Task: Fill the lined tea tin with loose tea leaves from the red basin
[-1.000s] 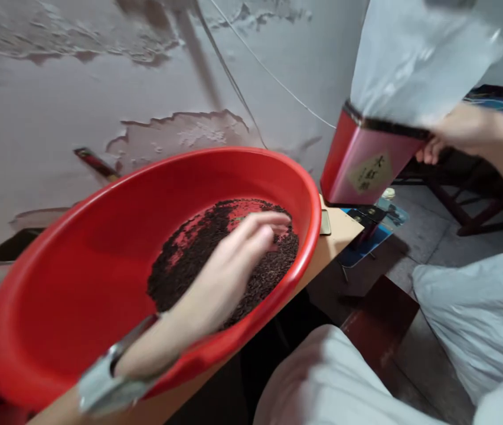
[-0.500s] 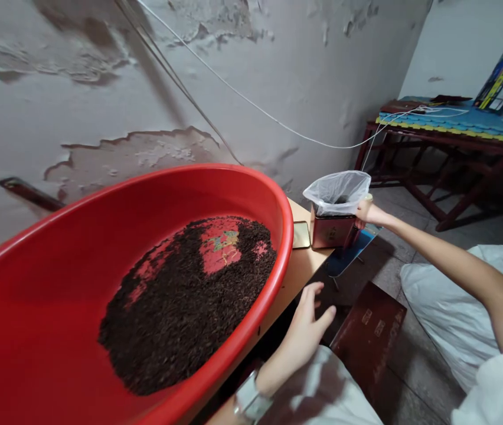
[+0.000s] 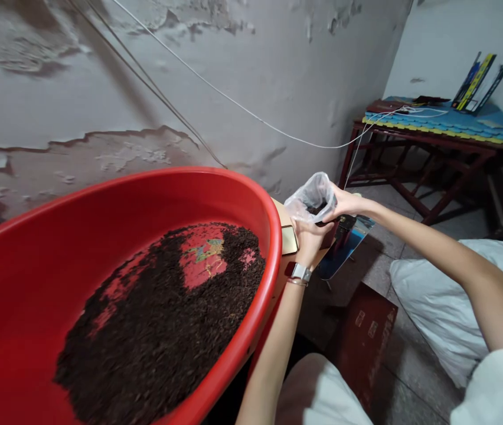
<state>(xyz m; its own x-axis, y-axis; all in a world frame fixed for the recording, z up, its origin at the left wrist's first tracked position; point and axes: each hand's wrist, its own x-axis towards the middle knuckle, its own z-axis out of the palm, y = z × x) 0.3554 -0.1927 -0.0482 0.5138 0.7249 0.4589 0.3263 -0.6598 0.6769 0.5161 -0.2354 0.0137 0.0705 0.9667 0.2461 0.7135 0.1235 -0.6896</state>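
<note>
A big red basin (image 3: 78, 230) fills the left of the view, tilted, with a heap of dark loose tea leaves (image 3: 163, 319) in its bottom. Just past its right rim, both hands meet at a clear plastic bag (image 3: 309, 198) that lines a red tin, mostly hidden behind them. My left hand (image 3: 309, 236), with a watch on the wrist, grips the bag's near edge. My right hand (image 3: 344, 203) pinches the bag's far edge. Some dark leaves show inside the bag.
The basin rests on a wooden tabletop (image 3: 284, 260) against a peeling wall. A dark red box (image 3: 362, 336) lies on the floor below. White sacks (image 3: 441, 301) lie at the right. A red-framed bench (image 3: 428, 127) with a blue mat stands at the back. A white cable (image 3: 251, 118) crosses the wall.
My left hand left the basin, dropped below the table edge, then rose to the bag. My right hand set the tin down by the basin and now holds the bag's rim.
</note>
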